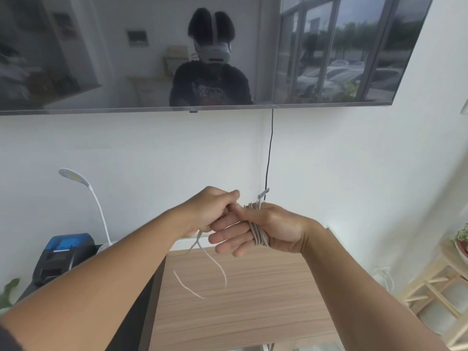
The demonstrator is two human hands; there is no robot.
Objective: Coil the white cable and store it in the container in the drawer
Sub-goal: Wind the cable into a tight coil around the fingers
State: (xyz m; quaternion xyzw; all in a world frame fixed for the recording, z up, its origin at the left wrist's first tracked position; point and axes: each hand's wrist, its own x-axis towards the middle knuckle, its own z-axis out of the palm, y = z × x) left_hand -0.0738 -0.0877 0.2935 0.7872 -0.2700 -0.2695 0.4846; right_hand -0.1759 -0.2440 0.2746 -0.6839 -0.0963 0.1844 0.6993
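The right hand (266, 226) is held palm-up in the air above the far edge of a wood-grain cabinet top (253, 300), its fingers (228, 239) spread flat and pointing left. Several turns of the white cable (258, 231) are wound tightly around this hand, crossing the palm at the base of the fingers and passing behind the knuckles. The hand is not closed; the coil sits on it as on a spool, with the thumb lying along the top of the turns. A short stub of cable with a flat pale connector (263, 193) sticks up from the top of the coil.

The left hand (212, 211) is curled into a loose fist directly beside the right hand's fingertips, touching them. It pinches the free run of the cable, which drops from under the fist in a slack, blurred loop over the cabinet top; its end cannot be made out.

A wall-mounted television (202, 51) hangs above, screen dark, with a black cord (269, 153) running down the wall. At the cabinet's left end stand a blue and black printer (63, 257) and a white gooseneck lamp (76, 178). A light wooden shelf (440, 287) stands to the right. No readable writing or brand shows anywhere.
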